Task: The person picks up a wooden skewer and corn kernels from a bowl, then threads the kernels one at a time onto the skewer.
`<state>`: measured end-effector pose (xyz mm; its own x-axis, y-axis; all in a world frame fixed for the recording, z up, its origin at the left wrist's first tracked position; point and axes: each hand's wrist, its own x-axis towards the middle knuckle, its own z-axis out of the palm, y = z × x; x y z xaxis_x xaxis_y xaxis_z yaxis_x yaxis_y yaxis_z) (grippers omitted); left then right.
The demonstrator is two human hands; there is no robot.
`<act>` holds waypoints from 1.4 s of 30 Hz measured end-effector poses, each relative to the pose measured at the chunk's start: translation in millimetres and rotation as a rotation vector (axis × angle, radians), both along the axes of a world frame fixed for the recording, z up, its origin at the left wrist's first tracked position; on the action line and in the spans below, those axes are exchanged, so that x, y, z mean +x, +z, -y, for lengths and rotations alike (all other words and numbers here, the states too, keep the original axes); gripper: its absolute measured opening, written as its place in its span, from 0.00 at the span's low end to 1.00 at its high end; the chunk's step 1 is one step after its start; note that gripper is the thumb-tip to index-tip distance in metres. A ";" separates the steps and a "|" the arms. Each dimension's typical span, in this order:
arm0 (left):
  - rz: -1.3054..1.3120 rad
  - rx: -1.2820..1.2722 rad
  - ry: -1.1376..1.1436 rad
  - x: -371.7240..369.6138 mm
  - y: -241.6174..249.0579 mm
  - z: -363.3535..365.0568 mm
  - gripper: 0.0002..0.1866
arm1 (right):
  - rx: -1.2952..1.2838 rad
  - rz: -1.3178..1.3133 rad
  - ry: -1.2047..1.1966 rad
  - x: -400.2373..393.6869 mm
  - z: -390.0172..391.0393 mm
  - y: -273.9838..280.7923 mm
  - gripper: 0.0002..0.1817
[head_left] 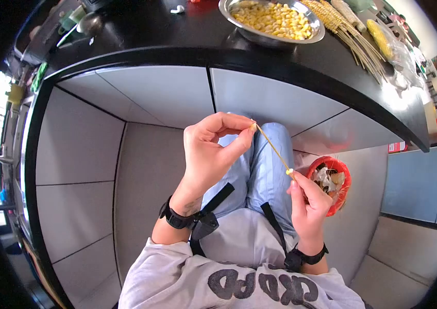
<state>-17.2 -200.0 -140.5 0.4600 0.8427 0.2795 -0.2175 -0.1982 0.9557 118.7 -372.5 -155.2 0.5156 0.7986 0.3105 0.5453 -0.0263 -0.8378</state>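
Observation:
A thin wooden skewer (271, 146) slants between my hands above my lap. My right hand (310, 202) pinches its lower end, where a pale yellow corn kernel (289, 171) sits on the stick by the fingertips. At the upper tip, my left hand (217, 147) is closed in a pinch of thumb and forefinger on a small yellowish piece that looks like another corn kernel (253, 126). On the counter ahead, a metal bowl (227, 19) holds many loose yellow kernels. Skewers threaded with corn kernels (332, 19) lie to its right.
The black counter (162, 36) has its front edge just beyond my knees. A corn cob (378, 38) and a clear plastic bag (404, 64) lie at the counter's right. On the floor to my right stands a red bin (349, 180) with waste inside.

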 end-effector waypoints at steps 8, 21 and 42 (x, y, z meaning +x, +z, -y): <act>-0.021 0.010 0.069 -6.6 -7.1 2.7 0.05 | 0.005 0.087 0.033 -3.1 -3.3 -0.1 0.10; -0.131 0.196 0.152 -8.4 -13.7 -0.4 0.06 | 0.010 0.120 0.031 -5.8 -4.0 -2.8 0.11; 0.005 0.144 0.203 6.9 -28.6 8.5 0.08 | -0.033 0.161 0.002 -6.7 -4.8 -0.6 0.11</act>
